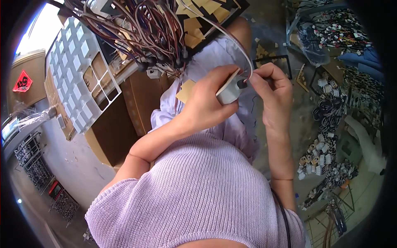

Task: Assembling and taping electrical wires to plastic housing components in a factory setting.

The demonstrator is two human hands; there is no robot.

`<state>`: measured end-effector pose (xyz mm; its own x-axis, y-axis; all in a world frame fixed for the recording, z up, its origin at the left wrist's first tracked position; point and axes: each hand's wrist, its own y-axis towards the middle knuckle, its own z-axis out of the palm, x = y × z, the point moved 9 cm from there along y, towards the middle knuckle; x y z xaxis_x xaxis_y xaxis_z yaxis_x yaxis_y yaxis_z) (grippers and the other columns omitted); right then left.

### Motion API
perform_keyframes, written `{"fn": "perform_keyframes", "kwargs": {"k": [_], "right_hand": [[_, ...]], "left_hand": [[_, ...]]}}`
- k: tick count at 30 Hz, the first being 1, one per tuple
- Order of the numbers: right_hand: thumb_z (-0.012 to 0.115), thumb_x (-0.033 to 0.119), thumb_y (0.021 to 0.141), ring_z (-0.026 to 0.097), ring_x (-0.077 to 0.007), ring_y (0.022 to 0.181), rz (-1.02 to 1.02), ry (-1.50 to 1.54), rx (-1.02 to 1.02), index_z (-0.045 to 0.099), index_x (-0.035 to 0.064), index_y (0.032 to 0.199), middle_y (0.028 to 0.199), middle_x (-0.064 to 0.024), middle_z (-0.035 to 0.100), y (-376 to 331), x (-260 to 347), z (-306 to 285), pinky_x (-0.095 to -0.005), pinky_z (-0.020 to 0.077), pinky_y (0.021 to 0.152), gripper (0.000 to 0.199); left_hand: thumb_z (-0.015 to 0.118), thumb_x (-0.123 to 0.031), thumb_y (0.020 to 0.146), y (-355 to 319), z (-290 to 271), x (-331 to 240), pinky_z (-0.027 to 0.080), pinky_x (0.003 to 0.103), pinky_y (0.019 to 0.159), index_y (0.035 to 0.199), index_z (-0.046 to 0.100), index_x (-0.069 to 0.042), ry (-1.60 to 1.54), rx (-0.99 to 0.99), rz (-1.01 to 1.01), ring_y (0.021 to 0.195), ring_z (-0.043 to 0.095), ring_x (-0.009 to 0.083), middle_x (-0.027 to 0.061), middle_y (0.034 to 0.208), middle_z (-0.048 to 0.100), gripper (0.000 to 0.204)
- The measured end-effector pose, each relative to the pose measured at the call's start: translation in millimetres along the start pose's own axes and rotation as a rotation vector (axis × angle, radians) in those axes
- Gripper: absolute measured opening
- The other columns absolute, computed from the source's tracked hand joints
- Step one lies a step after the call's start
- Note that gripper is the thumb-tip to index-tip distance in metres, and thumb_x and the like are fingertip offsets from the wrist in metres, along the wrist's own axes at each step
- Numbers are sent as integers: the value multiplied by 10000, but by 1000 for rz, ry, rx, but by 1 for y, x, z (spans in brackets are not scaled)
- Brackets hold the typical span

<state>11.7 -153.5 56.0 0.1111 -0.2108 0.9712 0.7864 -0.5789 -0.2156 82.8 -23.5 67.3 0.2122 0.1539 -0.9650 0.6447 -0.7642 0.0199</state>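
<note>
Far left, a white compartment tray (pixel 78 74) leans against brown cardboard boxes (pixel 120 128). Above centre hangs a dense bundle of red and brown wires (pixel 140 29) with yellow tags (pixel 194 29). The left hand (pixel 206 101) is closed around a small grey-white housing (pixel 228 93), held over the lap, just right of the boxes. The right hand (pixel 271 89) pinches a white lead (pixel 235 43) at the housing's dark opening; lead and housing touch there. Judged progress: one lead is being seated; many wires in the bundle appear unfitted. Right, heaps of finished cable pieces (pixel 326 153) crowd the floor. Open room is narrow: boxes left, heaps right, bundle overhead.
</note>
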Motion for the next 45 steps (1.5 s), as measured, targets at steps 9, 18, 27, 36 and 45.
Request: {"fn": "perform_keyframes", "kwargs": {"k": [9, 18, 27, 36, 45], "right_hand": [[690, 6, 810, 399, 18, 610, -41, -18, 151, 648, 3, 851, 862, 45, 550, -6, 0, 9, -148, 286, 530, 58], [733, 44, 773, 462, 1, 713, -16, -84, 426, 666, -11, 947, 965, -5, 542, -3, 10, 15, -159, 364, 582, 195], [727, 41, 716, 465, -25, 779, -17, -370, 459, 623, -2, 1036, 966, 16, 511, -17, 25, 26, -168, 395, 664, 340], [680, 80, 726, 539, -117, 824, -195, -490, 319, 597, 3, 976, 933, -35, 540, -24, 39, 19, -252, 445, 739, 275], [700, 230, 857, 523, -57, 779, 188, 156, 479, 615, -26, 1097, 926, -11, 572, -37, 39, 47, -180, 421, 693, 360]], "left_hand": [[652, -51, 647, -4, 6, 5, 478, 363, 869, 1198, 516, 17, -89, 52, -52, 1001, 610, 326, 186, 1057, 609, 571], [649, -24, 692, -6, 11, 8, 463, 277, 808, 1208, 531, -14, -224, 109, -106, 932, 576, 142, 82, 1036, 605, 529], [638, -39, 692, -5, 9, 17, 463, 272, 838, 1210, 522, -1, -261, 29, -129, 961, 575, 138, 81, 1070, 606, 532], [637, -31, 688, 0, -2, 14, 480, 288, 824, 1195, 543, -23, -164, -48, -52, 939, 599, 144, 70, 1068, 632, 516], [652, -89, 709, -10, 29, 32, 509, 284, 646, 995, 603, -6, -498, 266, -366, 753, 634, 139, 65, 869, 637, 302]]}}
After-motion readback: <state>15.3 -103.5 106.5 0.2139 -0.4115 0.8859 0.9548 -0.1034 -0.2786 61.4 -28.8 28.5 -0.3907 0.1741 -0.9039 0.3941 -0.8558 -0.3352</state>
